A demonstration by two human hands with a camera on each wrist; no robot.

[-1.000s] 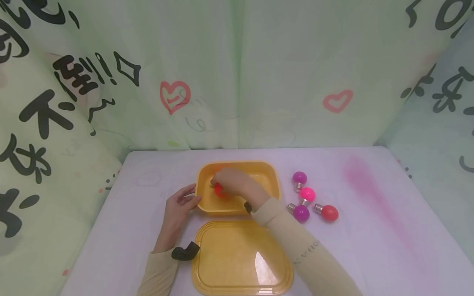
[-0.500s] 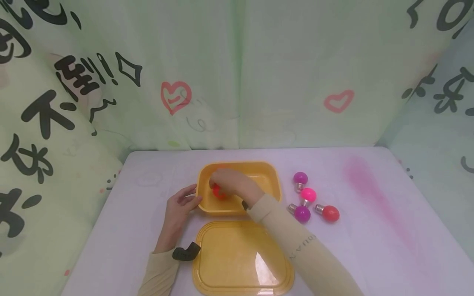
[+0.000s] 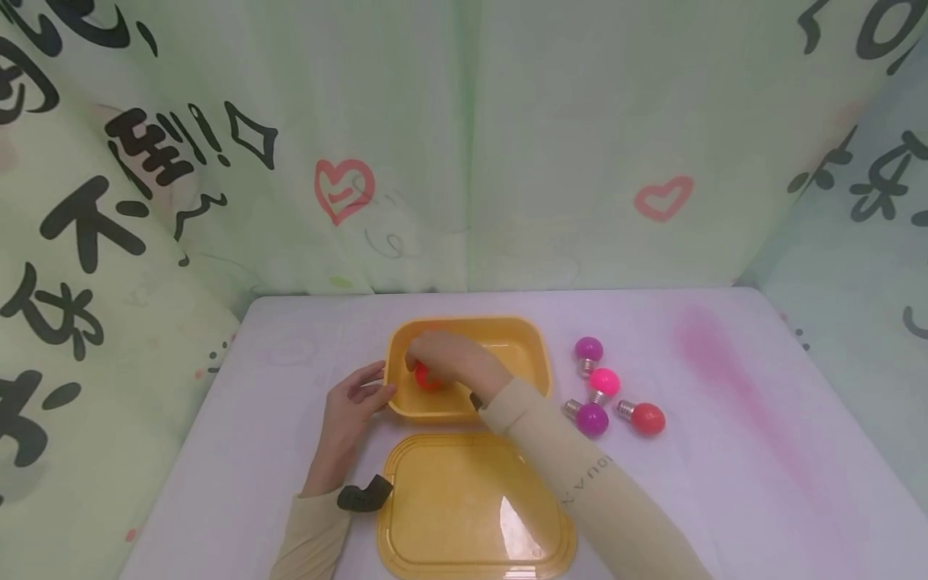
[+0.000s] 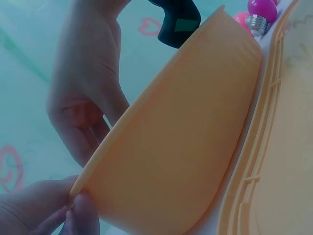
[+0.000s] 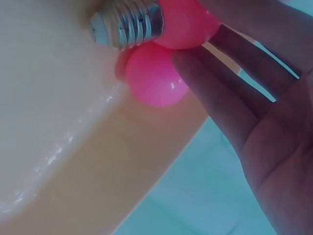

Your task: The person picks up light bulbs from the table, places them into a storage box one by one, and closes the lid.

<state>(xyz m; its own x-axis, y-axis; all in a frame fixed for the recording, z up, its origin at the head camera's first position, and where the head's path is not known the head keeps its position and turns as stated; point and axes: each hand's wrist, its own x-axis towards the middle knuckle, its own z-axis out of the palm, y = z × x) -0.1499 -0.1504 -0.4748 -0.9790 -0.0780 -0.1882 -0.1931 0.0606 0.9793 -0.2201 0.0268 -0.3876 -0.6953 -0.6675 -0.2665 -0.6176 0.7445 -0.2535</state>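
A yellow plastic box [image 3: 524, 358] stands on the table, with my left hand [image 3: 353, 407] at its left side. In the left wrist view, that hand's thumb and fingers pinch the rim of the box wall [image 4: 171, 132]. My right hand [image 3: 457, 356] reaches down inside the box and holds a red light bulb [image 3: 426, 377] at its left end. Seen from the right wrist, thumb and fingers lie on either side of the red bulb [image 5: 188, 22], its metal screw base pointing away. A pink bulb [image 5: 156, 78] sits beside it, against the box wall.
Right of the box lie a purple bulb [image 3: 588, 349], a pink bulb [image 3: 603, 382], another purple bulb [image 3: 592, 419] and a red bulb [image 3: 648, 419]. A yellow lid [image 3: 471, 499] lies flat in front of the box. Curtains [image 3: 565, 121] surround the table.
My right hand has shifted slightly left inside the box, and the red bulb's metal base is now hidden in the head view. The left hand keeps its place at the rim.
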